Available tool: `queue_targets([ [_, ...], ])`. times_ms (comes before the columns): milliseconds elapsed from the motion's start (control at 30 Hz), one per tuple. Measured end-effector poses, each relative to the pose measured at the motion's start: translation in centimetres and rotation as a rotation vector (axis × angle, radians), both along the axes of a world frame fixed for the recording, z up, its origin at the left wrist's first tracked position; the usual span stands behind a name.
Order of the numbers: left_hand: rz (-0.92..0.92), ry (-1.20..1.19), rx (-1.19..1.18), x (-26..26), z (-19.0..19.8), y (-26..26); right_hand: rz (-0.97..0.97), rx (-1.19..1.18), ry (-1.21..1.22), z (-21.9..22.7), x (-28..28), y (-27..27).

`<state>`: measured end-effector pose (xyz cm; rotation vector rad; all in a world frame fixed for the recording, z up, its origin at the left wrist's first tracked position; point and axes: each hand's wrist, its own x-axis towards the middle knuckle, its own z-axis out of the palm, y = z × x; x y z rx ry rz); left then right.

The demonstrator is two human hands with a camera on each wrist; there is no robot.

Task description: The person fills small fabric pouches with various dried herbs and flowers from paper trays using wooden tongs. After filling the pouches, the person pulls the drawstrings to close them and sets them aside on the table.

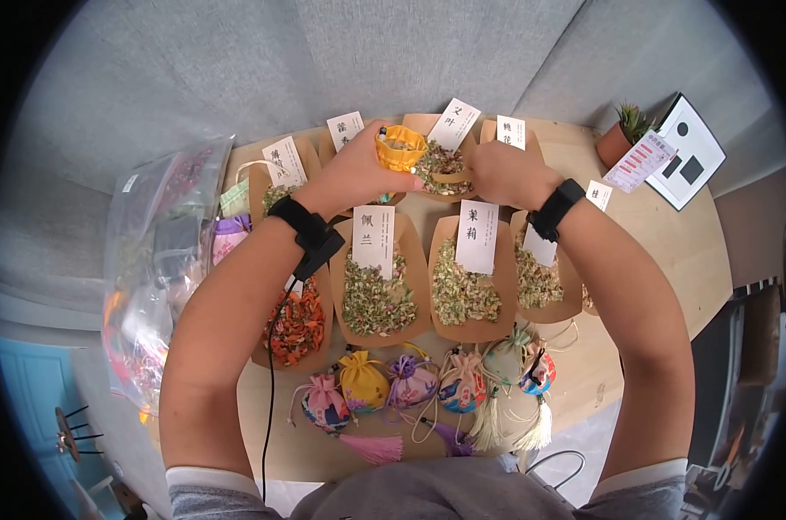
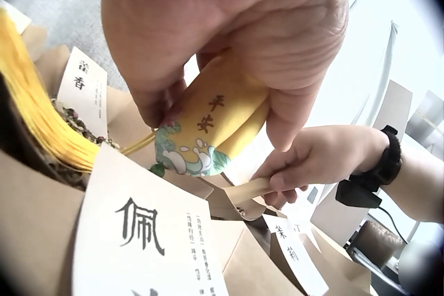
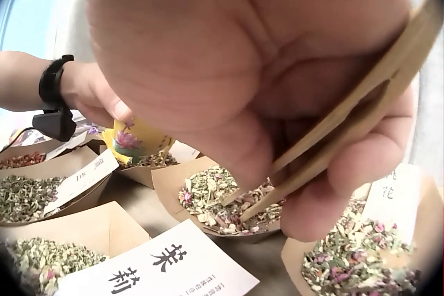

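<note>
My left hand [image 1: 345,180] grips a small yellow drawstring pouch [image 1: 401,156], its gathered mouth open upward with dried bits showing inside. In the left wrist view the pouch shows a printed wave pattern and a long yellow tassel [image 2: 41,102]. My right hand [image 1: 514,178] holds wooden tweezers [image 3: 291,186]. Their tips reach into the dried herbs [image 3: 208,188] in a brown paper tray [image 3: 166,183] at the back, just right of the pouch. In the right wrist view the two prongs stand slightly apart at the tips.
More paper trays of herbs with white label cards [image 1: 374,238] surround the hands. Several finished pouches with tassels [image 1: 364,381] lie along the front. A clear plastic bag [image 1: 150,260] sits at left; a potted plant [image 1: 627,139] and a framed card [image 1: 692,147] stand back right.
</note>
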<state>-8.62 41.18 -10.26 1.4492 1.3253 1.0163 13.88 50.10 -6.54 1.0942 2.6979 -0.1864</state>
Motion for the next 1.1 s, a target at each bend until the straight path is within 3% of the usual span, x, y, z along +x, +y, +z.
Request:
queue_targets([
  [467,-0.026,0.064,-0.059,0.4,0.6,0.0,0.033,0.186,0.053,-1.0,-0.2,-1.5],
  [633,0.006,0.050,0.001,0.7,0.2,0.0,0.021,0.232,0.065,0.6,0.8,-0.7],
  [833,0.017,0.059,0.032,0.8,0.0,0.3,0.071,0.315,0.151,5.7,1.6,-0.3],
  [1100,0.035,0.034,0.039,1.1,0.3,0.3,0.236,0.389,0.180,9.4,-2.9,-1.7],
])
